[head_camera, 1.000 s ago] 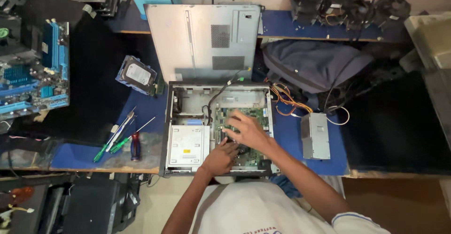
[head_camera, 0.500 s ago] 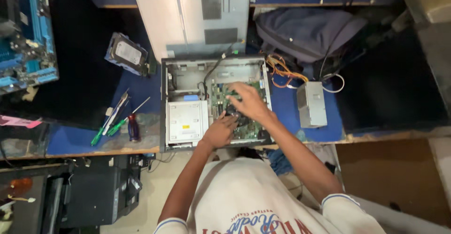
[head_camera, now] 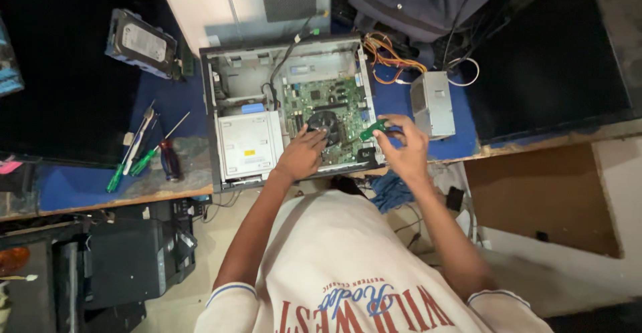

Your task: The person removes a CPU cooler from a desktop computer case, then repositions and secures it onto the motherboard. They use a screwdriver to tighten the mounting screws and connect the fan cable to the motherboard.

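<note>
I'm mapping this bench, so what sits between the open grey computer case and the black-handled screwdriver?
In the head view, only bare blue mat separates the open grey computer case from the black-handled screwdriver.

1. A blue-topped wooden workbench carries an open grey metal computer case under both hands.
2. Green-handled screwdrivers lie left of the left hand.
3. A small grey metal power-supply box sits just beyond the right hand (wires trailing).

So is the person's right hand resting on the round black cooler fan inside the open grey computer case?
No, the right hand holds a small green circuit strip at the case's edge; the left hand is on the fan.
</note>
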Demonstrator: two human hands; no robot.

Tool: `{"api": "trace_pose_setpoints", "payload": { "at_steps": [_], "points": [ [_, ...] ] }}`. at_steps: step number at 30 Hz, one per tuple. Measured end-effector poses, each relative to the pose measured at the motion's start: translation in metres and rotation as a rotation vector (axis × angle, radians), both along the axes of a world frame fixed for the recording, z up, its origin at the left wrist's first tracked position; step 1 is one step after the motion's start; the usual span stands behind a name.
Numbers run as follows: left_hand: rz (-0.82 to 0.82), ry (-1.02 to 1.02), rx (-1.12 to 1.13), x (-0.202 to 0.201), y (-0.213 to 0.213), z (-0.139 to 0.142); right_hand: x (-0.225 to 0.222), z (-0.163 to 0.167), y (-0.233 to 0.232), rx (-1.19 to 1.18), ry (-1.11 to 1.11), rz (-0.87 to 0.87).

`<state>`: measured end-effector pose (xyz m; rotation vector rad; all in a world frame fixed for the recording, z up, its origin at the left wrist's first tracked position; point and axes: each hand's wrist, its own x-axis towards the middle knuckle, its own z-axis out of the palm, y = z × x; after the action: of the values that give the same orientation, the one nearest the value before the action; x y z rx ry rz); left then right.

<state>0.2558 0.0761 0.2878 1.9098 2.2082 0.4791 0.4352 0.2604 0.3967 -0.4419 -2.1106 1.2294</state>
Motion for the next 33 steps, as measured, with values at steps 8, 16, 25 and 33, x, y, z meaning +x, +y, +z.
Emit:
{"api": "trace_pose_setpoints", "payload": {
  "at_steps": [8,16,25,33],
  "points": [
    [0.008,-0.002,-0.006,0.001,-0.001,0.003,0.008,-0.015,-0.005,0.017,-0.005,-0.052],
    [0.009,-0.012,-0.011,0.0,-0.002,0.005,0.007,-0.02,-0.006,-0.005,-0.017,-0.016],
    [0.006,-0.01,0.005,0.001,-0.001,0.009,0.003,-0.009,-0.007,0.182,-0.062,0.038],
    [0.023,-0.046,-0.005,0.003,-0.001,0.012,0.002,0.004,-0.003,0.223,-0.09,0.236]
  ]
}}
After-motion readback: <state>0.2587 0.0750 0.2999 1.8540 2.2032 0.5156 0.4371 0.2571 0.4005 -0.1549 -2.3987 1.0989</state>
